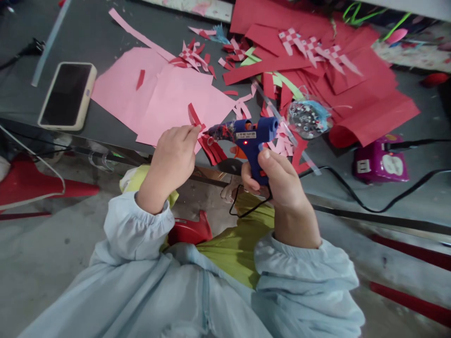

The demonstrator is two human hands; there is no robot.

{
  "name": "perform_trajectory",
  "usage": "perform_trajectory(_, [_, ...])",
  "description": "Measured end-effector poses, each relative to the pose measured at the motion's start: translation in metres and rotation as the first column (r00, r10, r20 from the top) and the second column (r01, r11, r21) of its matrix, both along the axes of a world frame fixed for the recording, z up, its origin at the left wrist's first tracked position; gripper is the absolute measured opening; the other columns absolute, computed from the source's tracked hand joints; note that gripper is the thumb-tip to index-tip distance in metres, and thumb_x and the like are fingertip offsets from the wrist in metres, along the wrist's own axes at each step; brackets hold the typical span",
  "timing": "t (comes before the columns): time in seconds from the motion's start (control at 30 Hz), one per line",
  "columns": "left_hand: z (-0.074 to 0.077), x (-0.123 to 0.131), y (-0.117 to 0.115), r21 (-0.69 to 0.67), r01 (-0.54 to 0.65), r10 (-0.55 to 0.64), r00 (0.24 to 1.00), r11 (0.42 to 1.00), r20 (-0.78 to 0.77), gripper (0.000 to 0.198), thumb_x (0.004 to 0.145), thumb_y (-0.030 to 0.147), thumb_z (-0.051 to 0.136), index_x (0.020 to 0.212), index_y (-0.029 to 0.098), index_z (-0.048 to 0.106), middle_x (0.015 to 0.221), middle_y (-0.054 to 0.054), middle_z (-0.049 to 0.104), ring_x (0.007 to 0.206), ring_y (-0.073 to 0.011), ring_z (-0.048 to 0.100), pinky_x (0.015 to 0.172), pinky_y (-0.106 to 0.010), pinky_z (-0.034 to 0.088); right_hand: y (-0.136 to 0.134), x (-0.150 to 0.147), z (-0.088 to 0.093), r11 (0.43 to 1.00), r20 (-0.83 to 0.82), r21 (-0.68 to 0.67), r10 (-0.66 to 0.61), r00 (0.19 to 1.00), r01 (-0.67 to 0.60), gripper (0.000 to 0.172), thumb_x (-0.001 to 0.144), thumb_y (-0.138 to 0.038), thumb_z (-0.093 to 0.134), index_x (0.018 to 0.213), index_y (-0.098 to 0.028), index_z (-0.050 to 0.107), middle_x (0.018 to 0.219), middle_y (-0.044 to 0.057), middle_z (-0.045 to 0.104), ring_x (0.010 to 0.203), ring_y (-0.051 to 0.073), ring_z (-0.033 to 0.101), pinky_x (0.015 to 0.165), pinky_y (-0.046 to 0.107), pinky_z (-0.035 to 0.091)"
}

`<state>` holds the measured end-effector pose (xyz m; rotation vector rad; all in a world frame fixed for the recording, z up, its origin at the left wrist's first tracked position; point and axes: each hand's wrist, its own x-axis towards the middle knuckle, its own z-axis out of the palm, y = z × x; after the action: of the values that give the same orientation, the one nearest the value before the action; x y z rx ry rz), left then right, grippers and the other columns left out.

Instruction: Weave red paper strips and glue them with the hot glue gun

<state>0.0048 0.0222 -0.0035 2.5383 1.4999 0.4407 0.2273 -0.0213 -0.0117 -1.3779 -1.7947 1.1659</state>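
Blue glue gun [254, 136] in right hand [283, 180], nozzle [208, 133] pointing left, barrel [227, 131] crosswise

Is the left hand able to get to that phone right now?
Probably yes: the phone lies off to its side, and the pink paper between looks flat. But the left hand is pinching red paper at the glue gun, so it would likely need to let go first.

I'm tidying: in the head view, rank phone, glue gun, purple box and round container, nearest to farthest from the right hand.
1. Glue gun: held in the right hand.
2. Round container: beyond, rightward.
3. Purple box: farther right.
4. Phone: far left.
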Motion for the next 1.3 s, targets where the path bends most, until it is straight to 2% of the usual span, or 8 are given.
perform_trajectory(0.3, [-0.001,0.001,-0.001,-0.022,0.003,-0.002,1.000,1.000,0.019,0.051,0.087,0.005,0.041,0.136,0.008,0.053,0.132,-0.017,0.062,0.118,-0.0293,0.057,0.105,-0.047,0.044,0.002,-0.001,-0.001,0.994,0.134,0.109,0.008,0.991,-0.022,0.054,0.105,-0.041,0.010,0.124,-0.020,0.056,0.043,-0.006,0.048,0.029,0.011,0.041,0.037,0.027,0.032])
perform_trajectory(0.5, [0.000,0.003,-0.001,-0.011,0.002,-0.002,1.000,1.000,-0.018,0.048,0.090,0.008,0.039,0.137,0.004,0.052,0.130,-0.017,0.062,0.116,-0.0309,0.057,0.103,-0.046,0.044,0.002,-0.002,0.000,1.000,0.104,0.004,0.001,0.995,-0.001,0.058,0.104,-0.045,0.008,0.131,-0.021,0.054,0.045,-0.005,0.047,0.031,0.012,0.044,0.038,0.028,0.032])
perform_trajectory(0.63, [0.001,0.003,-0.002,-0.005,-0.002,0.001,1.000,1.000,-0.017,0.047,0.092,0.008,0.038,0.136,0.005,0.053,0.130,-0.017,0.063,0.116,-0.0305,0.057,0.103,-0.046,0.044,0.002,-0.001,0.001,0.997,0.015,-0.074,-0.018,1.000,0.020,0.057,0.104,-0.049,0.012,0.133,-0.022,0.053,0.045,-0.006,0.046,0.032,0.012,0.042,0.038,0.029,0.031])
perform_trajectory(0.9, [0.001,0.003,-0.002,-0.007,-0.002,0.002,1.000,1.000,-0.020,0.048,0.091,0.008,0.038,0.137,0.004,0.052,0.132,-0.017,0.062,0.117,-0.0307,0.057,0.104,-0.045,0.044,0.003,-0.004,0.004,0.998,0.027,-0.060,-0.030,0.999,0.032,0.058,0.103,-0.052,0.013,0.121,-0.021,0.059,0.045,-0.005,0.046,0.032,0.010,0.041,0.038,0.028,0.029])
perform_trajectory(1.0, [0.000,0.003,-0.002,-0.002,0.003,-0.003,1.000,1.000,-0.009,0.047,0.091,0.008,0.039,0.136,0.006,0.052,0.131,-0.017,0.063,0.118,-0.0301,0.058,0.104,-0.046,0.044,0.002,-0.004,0.008,0.986,-0.167,-0.161,-0.065,0.984,0.038,0.052,0.100,-0.060,0.027,0.113,-0.024,0.063,0.045,-0.006,0.044,0.032,0.008,0.037,0.037,0.026,0.025])
perform_trajectory(1.1, [-0.001,0.002,-0.002,0.009,0.005,-0.005,1.000,1.000,0.000,0.048,0.090,0.006,0.041,0.136,0.008,0.053,0.131,-0.016,0.063,0.118,-0.0288,0.058,0.104,-0.045,0.045,-0.001,-0.005,0.014,0.962,-0.388,-0.272,-0.126,0.913,0.018,0.043,0.093,-0.062,0.047,0.103,-0.023,0.065,0.046,-0.006,0.044,0.033,0.006,0.034,0.036,0.023,0.021])
perform_trajectory(1.17, [-0.001,0.002,-0.002,0.010,0.002,-0.002,1.000,1.000,0.006,0.049,0.089,0.006,0.041,0.136,0.009,0.052,0.131,-0.016,0.062,0.119,-0.0283,0.058,0.105,-0.045,0.044,-0.003,-0.005,0.018,0.952,-0.447,-0.305,-0.175,0.877,0.034,0.041,0.090,-0.060,0.053,0.100,-0.021,0.064,0.046,-0.006,0.044,0.034,0.006,0.033,0.035,0.022,0.019])
perform_trajectory(1.3, [-0.002,0.002,-0.003,-0.009,-0.029,0.029,0.999,1.000,0.026,0.050,0.088,0.005,0.038,0.138,0.007,0.048,0.128,-0.017,0.063,0.118,-0.0274,0.058,0.105,-0.044,0.043,-0.007,-0.004,0.025,0.939,-0.482,-0.303,-0.297,0.824,0.162,0.047,0.088,-0.060,0.056,0.101,-0.016,0.063,0.044,-0.007,0.042,0.033,0.006,0.030,0.033,0.022,0.014])
